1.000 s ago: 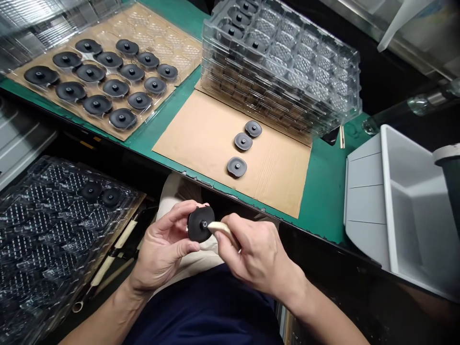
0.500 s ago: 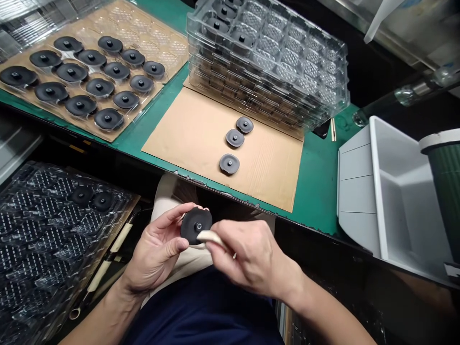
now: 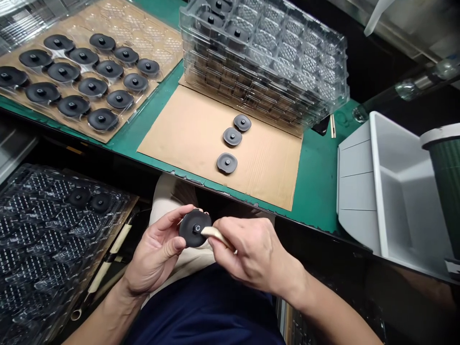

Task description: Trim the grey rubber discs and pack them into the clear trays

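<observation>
Three matte black discs, rounded with slightly wavy rims and little raised hubs, are sitting on a flat tan cardboard sheet by the near edge of the green counter. Behind them there's a clear, ribbed plastic tray stack with dimpled pockets, a few dark discs in its left end. Toward the counter's left end, a shiny thin clear tray over brown board carries rows of similar black ones. Smooth grey bin at the right end.

As for the hands, the left hand is partly curled, pinching the held disc by its rim, thumb in front and fingers around the back, just off the near edge. The right hand is closed pretty snug around a smooth, pale tool, its blunt tip right by the hub; can't tell if it's actually touching.
</observation>
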The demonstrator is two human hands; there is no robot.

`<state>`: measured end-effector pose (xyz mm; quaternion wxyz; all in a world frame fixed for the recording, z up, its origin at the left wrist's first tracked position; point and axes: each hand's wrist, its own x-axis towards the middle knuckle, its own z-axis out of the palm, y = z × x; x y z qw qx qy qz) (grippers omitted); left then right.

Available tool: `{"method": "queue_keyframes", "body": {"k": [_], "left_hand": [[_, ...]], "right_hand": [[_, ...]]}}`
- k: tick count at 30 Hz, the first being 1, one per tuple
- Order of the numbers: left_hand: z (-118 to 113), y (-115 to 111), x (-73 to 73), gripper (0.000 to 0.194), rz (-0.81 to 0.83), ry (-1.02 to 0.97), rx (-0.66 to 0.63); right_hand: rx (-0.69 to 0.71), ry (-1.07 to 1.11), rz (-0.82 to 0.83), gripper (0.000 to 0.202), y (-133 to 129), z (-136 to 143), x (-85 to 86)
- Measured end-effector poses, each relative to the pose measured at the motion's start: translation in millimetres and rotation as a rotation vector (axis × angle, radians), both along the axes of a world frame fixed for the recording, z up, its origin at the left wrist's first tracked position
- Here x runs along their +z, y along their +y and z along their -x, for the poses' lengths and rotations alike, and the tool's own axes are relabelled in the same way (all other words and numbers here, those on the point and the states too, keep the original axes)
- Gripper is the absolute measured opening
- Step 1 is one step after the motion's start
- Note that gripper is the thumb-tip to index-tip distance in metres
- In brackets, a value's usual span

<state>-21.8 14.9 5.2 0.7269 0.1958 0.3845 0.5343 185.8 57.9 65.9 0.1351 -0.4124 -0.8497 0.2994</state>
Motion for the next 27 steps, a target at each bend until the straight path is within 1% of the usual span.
{"method": "queue_keyframes", "body": {"k": [3,7,13,16,18,21,24,26,27], "left_hand": [[-1,0,-0.3,0.043,0.031,0.008,-0.006],[1,-4,-4.1,0.045,0.097,-0.013,-0.036],[2,-13,-11.4,0.045,0.223,-0.106,-0.159],[1,-13,-13.9,0.045,0.24,-0.147,-0.177],[0,-13,-15.5,0.041,0.247,-0.167,-0.183],[-3,-14,-17.7,0.035,0.279,-0.246,-0.223],[-4,-16,-17.9,0.036,0.32,-0.328,-0.261],[-4,-16,-16.4,0.036,0.327,-0.322,-0.224],[-3,-14,-15.3,0.036,0.313,-0.296,-0.175]], "right_hand": [[-0.03,-0.066,-0.069,0.024,2,0,-2.0],[0.015,-0.097,-0.16,0.024,4,1,-3.0],[0.121,-0.135,-0.199,0.028,7,3,1.5],[0.205,-0.16,-0.245,0.027,7,3,4.5],[0.255,-0.205,-0.272,0.021,8,4,7.1],[0.317,-0.259,-0.282,0.008,8,6,11.1],[0.37,-0.229,-0.295,0.018,11,9,11.0],[0.335,-0.175,-0.303,0.014,12,9,7.2],[0.276,-0.143,-0.284,0.008,11,9,4.5]]}}
